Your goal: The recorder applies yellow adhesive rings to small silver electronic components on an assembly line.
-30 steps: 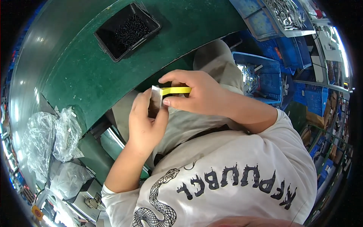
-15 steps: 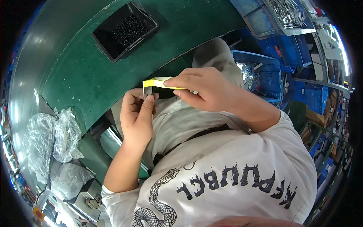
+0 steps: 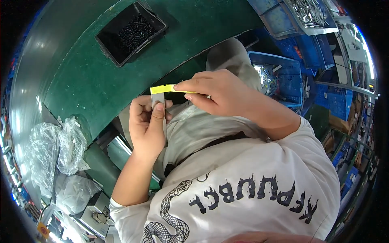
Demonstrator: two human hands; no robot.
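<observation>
The left hand [image 3: 146, 126] has its thumb pressed flat against a grey plate [image 3: 158, 97], the other fingers curled behind it, so the grip is closed on it. The right hand [image 3: 222, 94] has thumb and index finger together on a yellow strip [image 3: 160, 89], whose left end meets the far edge of the plate. Both pieces are above the lap, just off the near edge of the green table [image 3: 87, 81]. Whether the strip is fastened to the plate or only touching cannot be told.

The likeliest trouble is a skewed strip: an uneven pull from the right could twist it. The plate might also pivot under the single thumb, and with only trousers [image 3: 194, 131] below — no tabletop — a slip could drop it towards the floor.

The plate looks thin, smooth and straight-sided, perhaps metal; the strip is narrow, bright and flat, with a small dark mark on its far edge. On the table's far side, a black bin [image 3: 108, 39] with a dull finish holds small, shiny black parts [image 3: 135, 33]. To the left hang crinkled clear bags [image 3: 42, 156]; to the right is a blue crate [image 3: 291, 83].
</observation>
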